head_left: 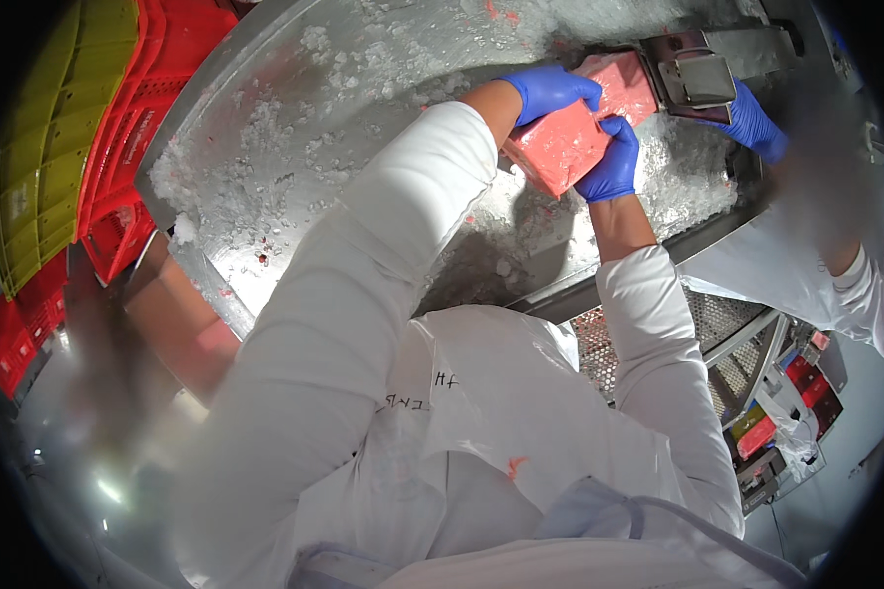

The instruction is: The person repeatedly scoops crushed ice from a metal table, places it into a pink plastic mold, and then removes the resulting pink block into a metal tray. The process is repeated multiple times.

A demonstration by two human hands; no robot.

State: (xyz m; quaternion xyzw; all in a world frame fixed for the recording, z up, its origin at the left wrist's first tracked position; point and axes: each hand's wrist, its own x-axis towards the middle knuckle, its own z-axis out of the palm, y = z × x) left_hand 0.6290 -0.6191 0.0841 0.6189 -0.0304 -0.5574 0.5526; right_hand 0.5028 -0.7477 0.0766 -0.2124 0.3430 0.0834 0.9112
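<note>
Both my hands wear blue gloves and grip a glossy pinkish-red block (558, 152) above a metal table strewn with ice. My left hand (552, 93) curls over its far left side. From the near right, my right hand (611, 165) wraps the block with its thumb on top. A second pink-red block (621, 86) sits directly behind, against a metal box-like frame (695, 74). Whether the two blocks touch cannot be told. A co-worker's blue-gloved hand (751, 123) holds the frame from the right.
The metal table (295, 187) has a raised rim and bits of crushed ice (275, 147). Red crates (133, 108) and a yellow-green crate (54, 137) stand at the far left. A perforated metal step (717, 324) and a cart of small items (786, 422) are at the lower right.
</note>
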